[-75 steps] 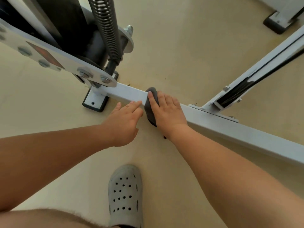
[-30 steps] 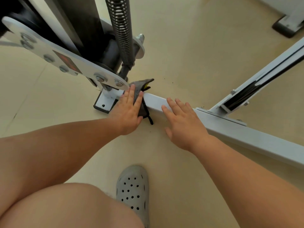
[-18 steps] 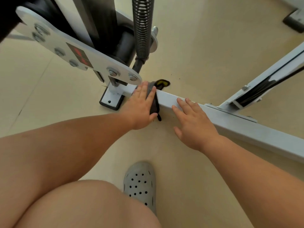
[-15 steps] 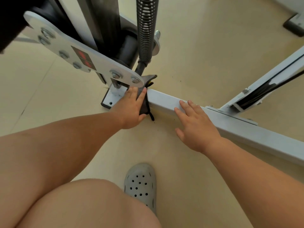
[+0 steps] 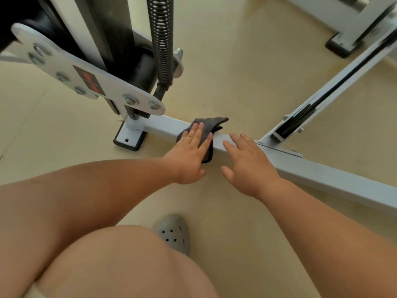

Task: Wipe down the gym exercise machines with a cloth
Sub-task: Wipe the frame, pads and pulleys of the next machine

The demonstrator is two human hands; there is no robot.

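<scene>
Two hands lie flat-fingered on the white frame bar. Left hand presses the grey cloth against it; right hand rests bare just beside the cloth.

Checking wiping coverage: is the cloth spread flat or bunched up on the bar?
Bunched: the cloth drapes in crumpled folds over the white bar, one corner sticking out, pressed under the flat left hand.

Two hands: left hand, right hand. One cloth. One shoe, one knee. One spring. One white plate with six bolts showing and one red sticker. One beam along the floor, one slanted bar joining it. Two black feet: near foot, far foot. Small screws on the bar joint too blurred to count.
</scene>
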